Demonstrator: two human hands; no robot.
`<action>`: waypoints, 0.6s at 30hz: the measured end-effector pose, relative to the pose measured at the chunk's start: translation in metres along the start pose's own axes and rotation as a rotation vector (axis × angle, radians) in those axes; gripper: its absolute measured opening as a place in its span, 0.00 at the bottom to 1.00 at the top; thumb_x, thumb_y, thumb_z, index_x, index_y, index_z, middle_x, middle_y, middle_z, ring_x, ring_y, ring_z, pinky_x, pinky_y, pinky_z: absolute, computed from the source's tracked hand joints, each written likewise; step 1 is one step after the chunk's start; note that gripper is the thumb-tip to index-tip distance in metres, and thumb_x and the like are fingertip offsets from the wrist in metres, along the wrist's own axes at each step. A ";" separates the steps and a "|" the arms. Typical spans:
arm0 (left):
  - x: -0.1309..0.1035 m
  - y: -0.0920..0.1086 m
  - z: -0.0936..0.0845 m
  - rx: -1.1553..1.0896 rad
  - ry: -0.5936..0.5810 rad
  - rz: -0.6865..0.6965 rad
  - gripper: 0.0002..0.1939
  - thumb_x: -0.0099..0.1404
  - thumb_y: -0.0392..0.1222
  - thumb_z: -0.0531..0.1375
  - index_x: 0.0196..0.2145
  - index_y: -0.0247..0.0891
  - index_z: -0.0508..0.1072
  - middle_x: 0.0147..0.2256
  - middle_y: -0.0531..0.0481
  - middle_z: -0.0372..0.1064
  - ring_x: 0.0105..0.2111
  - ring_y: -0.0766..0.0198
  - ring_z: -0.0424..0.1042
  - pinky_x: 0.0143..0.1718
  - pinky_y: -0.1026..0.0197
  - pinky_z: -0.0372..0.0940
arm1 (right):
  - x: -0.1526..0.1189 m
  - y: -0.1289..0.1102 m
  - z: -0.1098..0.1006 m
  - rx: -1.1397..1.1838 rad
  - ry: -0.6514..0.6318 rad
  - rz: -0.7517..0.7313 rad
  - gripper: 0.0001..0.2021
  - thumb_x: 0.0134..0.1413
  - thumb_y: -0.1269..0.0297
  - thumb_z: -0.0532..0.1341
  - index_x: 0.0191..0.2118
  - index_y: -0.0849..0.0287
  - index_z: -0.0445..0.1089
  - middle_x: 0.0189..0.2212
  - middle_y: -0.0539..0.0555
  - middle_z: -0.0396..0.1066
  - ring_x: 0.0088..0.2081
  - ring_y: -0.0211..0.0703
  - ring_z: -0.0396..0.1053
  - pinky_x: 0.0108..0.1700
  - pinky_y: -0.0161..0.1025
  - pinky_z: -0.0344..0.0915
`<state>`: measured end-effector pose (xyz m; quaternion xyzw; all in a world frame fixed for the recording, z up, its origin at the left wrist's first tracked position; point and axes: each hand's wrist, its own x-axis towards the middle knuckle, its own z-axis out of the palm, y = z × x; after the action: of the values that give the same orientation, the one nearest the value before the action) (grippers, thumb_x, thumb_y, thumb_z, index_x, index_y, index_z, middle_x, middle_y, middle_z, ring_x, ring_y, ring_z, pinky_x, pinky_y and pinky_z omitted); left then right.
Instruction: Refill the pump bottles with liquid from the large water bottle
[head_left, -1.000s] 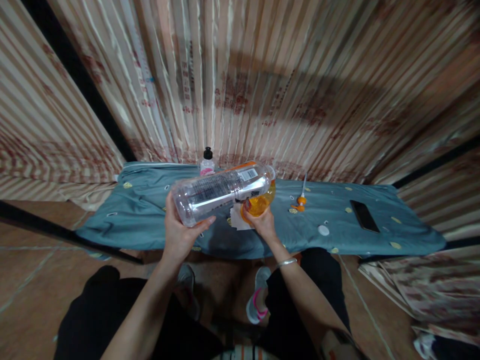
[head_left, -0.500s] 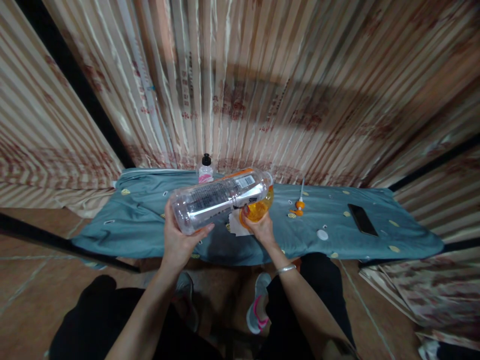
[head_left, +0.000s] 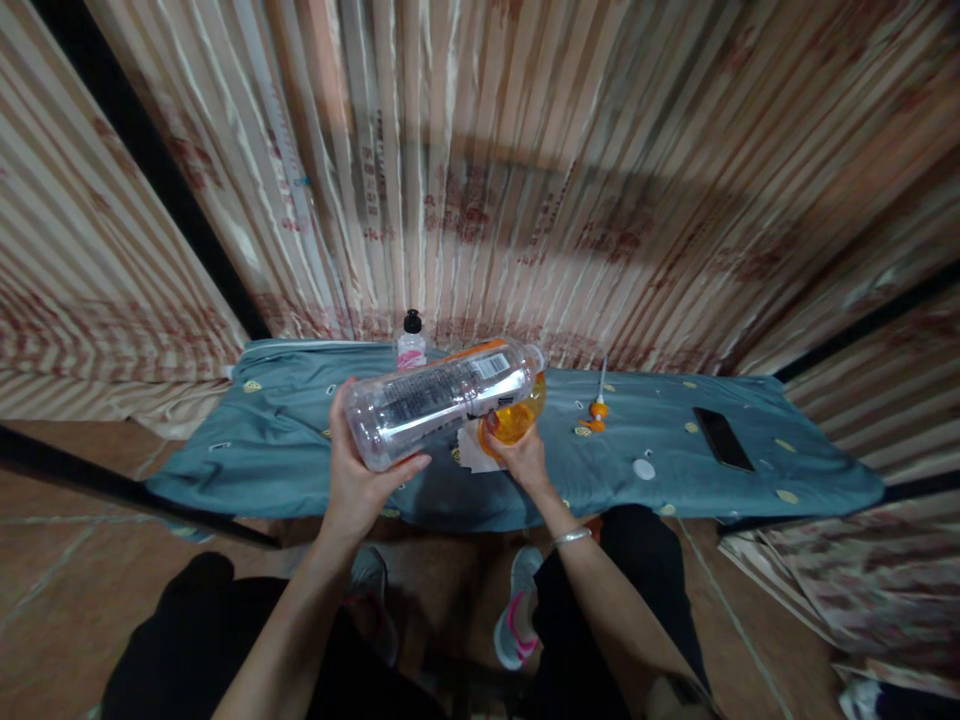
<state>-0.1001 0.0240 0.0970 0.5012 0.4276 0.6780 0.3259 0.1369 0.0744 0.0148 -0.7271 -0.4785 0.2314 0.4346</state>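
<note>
Almost nothing has shifted in the last half second, so the hold seems steady: the left hand cups the base of a large clear plastic bottle, tilted, its neck above the right hand, which grips a yellow-orange translucent bottle; whether the bottles touch is unclear.

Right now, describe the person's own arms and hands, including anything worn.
The left hand and right hand are gloveless; the left forearm and right forearm are bare. A silver bangle circles the right wrist. The dark patch near the right elbow is unclear.
</note>
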 end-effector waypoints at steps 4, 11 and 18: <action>-0.002 0.000 0.000 -0.036 0.001 -0.014 0.57 0.38 0.43 0.79 0.64 0.51 0.62 0.62 0.44 0.63 0.62 0.50 0.67 0.63 0.48 0.65 | 0.000 0.001 0.001 -0.013 0.024 -0.012 0.34 0.38 0.47 0.74 0.50 0.55 0.65 0.41 0.59 0.81 0.49 0.60 0.79 0.47 0.49 0.76; -0.002 0.003 0.002 -0.072 0.001 -0.064 0.51 0.41 0.40 0.78 0.61 0.50 0.64 0.58 0.44 0.67 0.58 0.49 0.71 0.51 0.51 0.75 | 0.000 0.005 0.004 -0.002 0.027 -0.033 0.33 0.40 0.49 0.74 0.51 0.55 0.66 0.44 0.60 0.81 0.48 0.59 0.80 0.48 0.48 0.75; -0.002 -0.002 0.001 -0.134 -0.021 -0.100 0.53 0.41 0.40 0.78 0.63 0.50 0.62 0.60 0.45 0.65 0.60 0.48 0.69 0.47 0.55 0.77 | 0.001 0.006 0.005 0.009 0.034 -0.049 0.34 0.40 0.48 0.74 0.52 0.55 0.66 0.44 0.59 0.81 0.47 0.58 0.80 0.48 0.48 0.76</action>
<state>-0.0983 0.0236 0.0951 0.4632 0.4024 0.6827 0.3968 0.1362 0.0762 0.0072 -0.7170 -0.4878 0.2105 0.4513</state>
